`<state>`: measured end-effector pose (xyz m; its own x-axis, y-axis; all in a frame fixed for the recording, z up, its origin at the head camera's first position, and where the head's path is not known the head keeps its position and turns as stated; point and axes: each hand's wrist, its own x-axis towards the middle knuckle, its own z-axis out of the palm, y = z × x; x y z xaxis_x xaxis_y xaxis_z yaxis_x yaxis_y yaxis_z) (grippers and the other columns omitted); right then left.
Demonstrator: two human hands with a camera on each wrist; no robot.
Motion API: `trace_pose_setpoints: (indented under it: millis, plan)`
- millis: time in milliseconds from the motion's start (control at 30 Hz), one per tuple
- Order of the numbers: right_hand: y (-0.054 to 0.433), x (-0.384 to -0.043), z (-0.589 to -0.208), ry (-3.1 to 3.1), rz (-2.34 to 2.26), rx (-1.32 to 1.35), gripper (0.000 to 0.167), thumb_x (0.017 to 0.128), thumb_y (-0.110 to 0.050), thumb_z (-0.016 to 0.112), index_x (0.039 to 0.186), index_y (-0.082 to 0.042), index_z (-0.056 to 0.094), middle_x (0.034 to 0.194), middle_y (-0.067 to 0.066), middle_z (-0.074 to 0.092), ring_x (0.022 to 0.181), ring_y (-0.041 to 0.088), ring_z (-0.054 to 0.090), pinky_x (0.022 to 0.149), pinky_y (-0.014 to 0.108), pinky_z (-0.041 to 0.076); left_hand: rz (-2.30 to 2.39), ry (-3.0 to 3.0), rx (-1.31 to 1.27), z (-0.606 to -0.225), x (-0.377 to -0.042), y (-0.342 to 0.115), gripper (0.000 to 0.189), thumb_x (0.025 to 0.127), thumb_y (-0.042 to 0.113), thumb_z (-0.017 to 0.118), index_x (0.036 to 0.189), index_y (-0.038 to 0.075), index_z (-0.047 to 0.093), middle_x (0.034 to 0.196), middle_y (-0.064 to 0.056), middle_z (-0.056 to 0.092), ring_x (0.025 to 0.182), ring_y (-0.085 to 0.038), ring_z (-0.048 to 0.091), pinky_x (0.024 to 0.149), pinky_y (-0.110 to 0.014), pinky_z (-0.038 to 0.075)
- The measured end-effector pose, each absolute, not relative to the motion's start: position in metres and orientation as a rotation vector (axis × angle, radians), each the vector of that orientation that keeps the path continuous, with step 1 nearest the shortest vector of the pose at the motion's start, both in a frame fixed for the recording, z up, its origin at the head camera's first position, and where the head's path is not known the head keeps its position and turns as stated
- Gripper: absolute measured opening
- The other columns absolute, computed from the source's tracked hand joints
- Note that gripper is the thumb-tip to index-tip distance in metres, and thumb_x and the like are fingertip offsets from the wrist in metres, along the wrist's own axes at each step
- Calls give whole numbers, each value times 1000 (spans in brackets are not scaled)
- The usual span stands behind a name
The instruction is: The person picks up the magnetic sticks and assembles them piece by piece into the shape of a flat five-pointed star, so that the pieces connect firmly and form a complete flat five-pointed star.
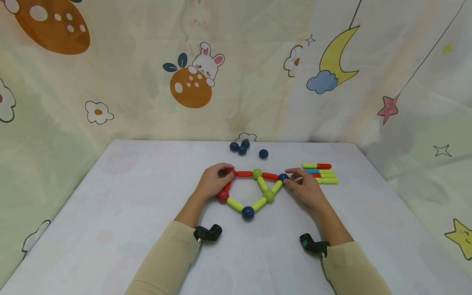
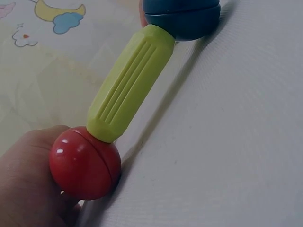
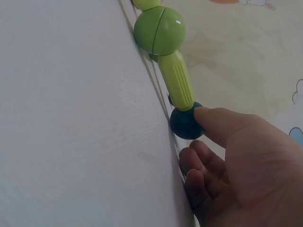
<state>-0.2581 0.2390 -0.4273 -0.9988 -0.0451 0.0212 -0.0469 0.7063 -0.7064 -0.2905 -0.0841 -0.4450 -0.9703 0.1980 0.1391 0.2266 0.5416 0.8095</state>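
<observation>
A flat frame of coloured balls and rods lies on the white table (image 1: 147, 246). At its far left corner my left hand (image 1: 215, 180) grips a red ball (image 1: 231, 172), partly covered by the fingers. Nearer sits another red ball (image 2: 85, 163), joined by a yellow-green rod (image 2: 130, 85) to a dark blue ball (image 1: 248, 212) at the front. My right hand (image 1: 307, 189) pinches the smaller dark blue ball (image 3: 186, 124) at the right corner. From it, a red rod (image 1: 270, 176) runs to one green ball (image 1: 257, 174) and a yellow-green rod (image 3: 176, 80) to another green ball (image 3: 160, 30).
Several loose dark blue balls (image 1: 241, 150) lie at the table's back edge. Beyond my right hand is a group of coloured rods (image 1: 326, 172), some partly hidden by the fingers. A printed cloth (image 1: 140, 82) hangs behind the table.
</observation>
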Motion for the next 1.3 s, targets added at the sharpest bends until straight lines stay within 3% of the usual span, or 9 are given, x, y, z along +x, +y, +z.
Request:
trace_pose_setpoints:
  millis: [233, 500, 667, 867, 1033, 1167, 1300]
  plan:
    - [239, -259, -426, -2871, 1242, 79, 43, 102, -22, 65, 142, -11, 56, 117, 16, 67, 94, 26, 61, 77, 28, 52, -1435, -2727, -388, -444, -289, -85, 22, 96, 23, 66, 115, 16, 74, 116, -5, 69, 109, -24, 60, 101, -44, 52]
    - [236, -258, -425, -2846, 1371, 95, 27, 101, -28, 66, 119, -8, 63, 114, 15, 70, 95, 26, 66, 76, 29, 53, -1396, -2726, -430, -445, -289, -85, 20, 95, 20, 63, 109, 15, 75, 112, -6, 70, 105, -23, 60, 99, -42, 50]
    - [229, -255, -420, -2910, 1345, 241, 26, 101, -28, 66, 120, -9, 67, 115, 14, 69, 90, 23, 64, 76, 31, 54, -1433, -2711, -441, -444, -288, -86, 21, 95, 21, 61, 108, 16, 76, 110, -5, 71, 104, -22, 60, 96, -41, 51]
    - [216, -252, -415, -2972, 1281, 378, 34, 94, -34, 75, 117, -11, 65, 95, 9, 65, 77, 21, 57, 66, 30, 50, -1460, -2707, -442, -444, -288, -87, 22, 96, 21, 60, 110, 16, 76, 110, -4, 72, 104, -23, 61, 97, -42, 52]
    - [211, -252, -415, -3025, 1233, 477, 43, 88, -38, 81, 118, -13, 63, 88, 5, 60, 79, 21, 54, 66, 30, 46, -1486, -2705, -451, -443, -287, -87, 22, 97, 20, 61, 111, 15, 77, 112, -4, 73, 106, -23, 61, 98, -41, 51]
    - [211, -252, -415, -3014, 1254, 453, 45, 89, -37, 81, 121, -13, 61, 93, 6, 62, 82, 21, 55, 68, 31, 48, -1507, -2686, -467, -443, -288, -87, 23, 96, 18, 59, 109, 14, 77, 107, -5, 73, 98, -21, 62, 87, -34, 52]
    - [214, -253, -417, -2986, 1311, 364, 48, 90, -35, 80, 125, -10, 58, 103, 10, 65, 85, 22, 60, 72, 31, 52, -1556, -2659, -482, -442, -288, -89, 24, 96, 17, 56, 106, 12, 78, 91, -6, 73, 83, -21, 61, 72, -30, 50]
